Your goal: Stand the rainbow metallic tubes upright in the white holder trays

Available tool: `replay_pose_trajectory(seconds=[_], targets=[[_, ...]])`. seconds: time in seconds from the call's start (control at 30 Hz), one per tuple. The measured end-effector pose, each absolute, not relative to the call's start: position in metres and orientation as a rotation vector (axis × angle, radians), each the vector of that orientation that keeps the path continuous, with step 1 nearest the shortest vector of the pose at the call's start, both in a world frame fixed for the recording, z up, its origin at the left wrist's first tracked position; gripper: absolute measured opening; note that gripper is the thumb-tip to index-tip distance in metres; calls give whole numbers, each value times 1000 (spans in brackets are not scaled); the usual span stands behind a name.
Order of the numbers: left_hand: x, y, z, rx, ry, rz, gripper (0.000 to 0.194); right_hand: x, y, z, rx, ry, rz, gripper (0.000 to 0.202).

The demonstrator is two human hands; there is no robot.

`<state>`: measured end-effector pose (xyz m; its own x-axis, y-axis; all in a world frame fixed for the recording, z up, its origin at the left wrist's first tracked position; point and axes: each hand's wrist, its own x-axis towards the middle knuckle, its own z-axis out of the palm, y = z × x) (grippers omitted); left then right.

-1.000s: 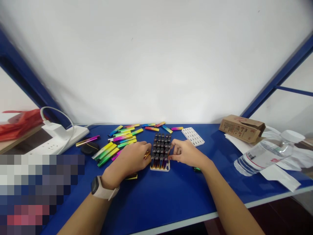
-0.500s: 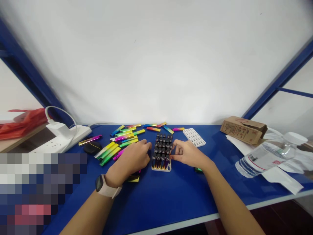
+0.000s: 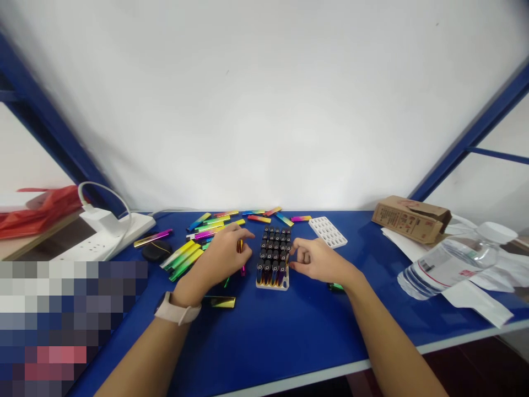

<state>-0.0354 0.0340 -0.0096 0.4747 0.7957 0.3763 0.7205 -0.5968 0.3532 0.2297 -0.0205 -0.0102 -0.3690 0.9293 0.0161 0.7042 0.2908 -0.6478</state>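
Clock set on the rack, twelve toward the wall.

Rack (image 3: 270,286): at centre on the table (image 3: 285,342), between the two hands. Dark-capped tubes (image 3: 268,255) stand upright in it in close rows, caps up; presumably the holes serve to hold them on end without toppling. One hole shows unfilled at the near right corner, about five o'clock.

Right hand (image 3: 316,259): at three o'clock, thumb and forefinger brought close against the tubes on that flank. Probably there to steady the set. Cannot tell whether this grip pinches a tube or merely rests there.

Left hand (image 3: 223,253): at nine o'clock, apart from the rack. Its grip appears pinched on a gold stick (image 3: 240,245), thumb below, fingers curled above; most of the stick is hidden. A fingertip hold like this likely leaves the stick easy to turn.

Loose sticks (image 3: 187,261): lying flat in a spread from nine round to twelve, several under or near the left hand; perhaps laid there for short reach. A green piece (image 3: 336,286) lies by the right wrist, four o'clock.

Tray (image 3: 328,231): flat at two o'clock, holes showing. Box (image 3: 411,219) farther out, also toward two; bottle (image 3: 450,264) at three. Both sit well apart from the rack, seemingly out of elbow range.
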Motion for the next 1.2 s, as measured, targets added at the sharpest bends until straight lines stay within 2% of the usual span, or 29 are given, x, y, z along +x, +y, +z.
replay_pose_trajectory(seconds=[0.07,0.17,0.27,0.37,0.6,0.7,0.8,1.0,1.2], targets=[[-37,36,-8,2494,1342,919,28,230,-21,-9,-1488,-2179,734,6],[-40,39,-9,2250,1351,1139,26,230,-22,-8,-1525,-2167,642,14],[-44,42,-10,2125,1338,1206,25,230,-22,-6,-1542,-2132,545,16],[-43,38,-8,2308,1298,1055,22,230,-22,-6,-1542,-2114,478,14],[-34,19,-3,2693,1301,463,17,228,-21,-7,-1551,-2133,457,14],[-32,18,-5,2733,1273,359,14,227,-21,-7,-1556,-2136,469,14],[-31,19,-9,2713,1275,350,20,227,-21,-6,-1533,-2127,458,14],[-29,25,-12,2622,1359,489,21,226,-20,-9,-1480,-2031,440,13],[-26,24,-4,2374,1354,1082,29,218,-21,-10,-1352,-1823,346,15]])
